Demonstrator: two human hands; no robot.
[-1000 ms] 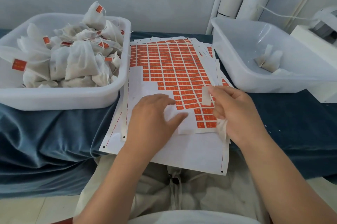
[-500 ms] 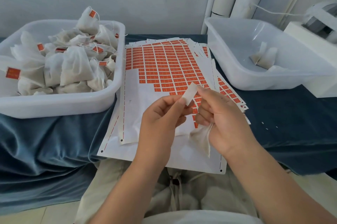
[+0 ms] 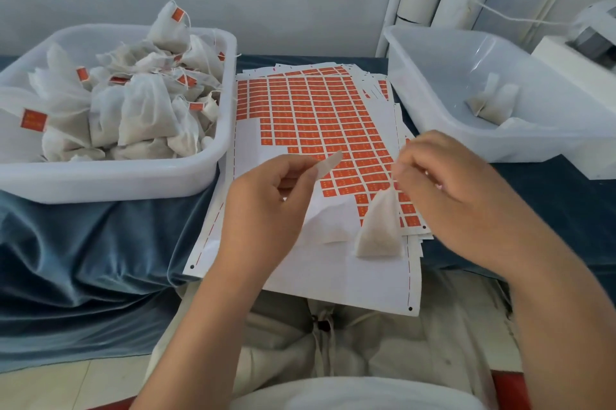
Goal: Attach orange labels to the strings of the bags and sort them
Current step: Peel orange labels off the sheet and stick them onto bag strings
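My left hand [image 3: 266,206] pinches a peeled label [image 3: 328,164], whose pale back faces me, above the label sheet [image 3: 320,123]. My right hand [image 3: 456,199] is closed near the top of a small white bag [image 3: 380,229]; the bag hangs point-up below its fingers over the sheet's lower right corner. The string itself is too thin to make out. The two hands are apart, with the orange label grid between them.
A white tub [image 3: 110,176] at the left holds several bags with orange labels. A clear tub [image 3: 433,103] at the right holds a few unlabelled bags [image 3: 493,103]. More label sheets lie stacked beneath. White pipes and a white machine [image 3: 586,43] stand at the far right.
The label passed from my right hand to my left. My hands have drawn apart, and the bag now dangles from my right hand instead of lying bunched in its palm.
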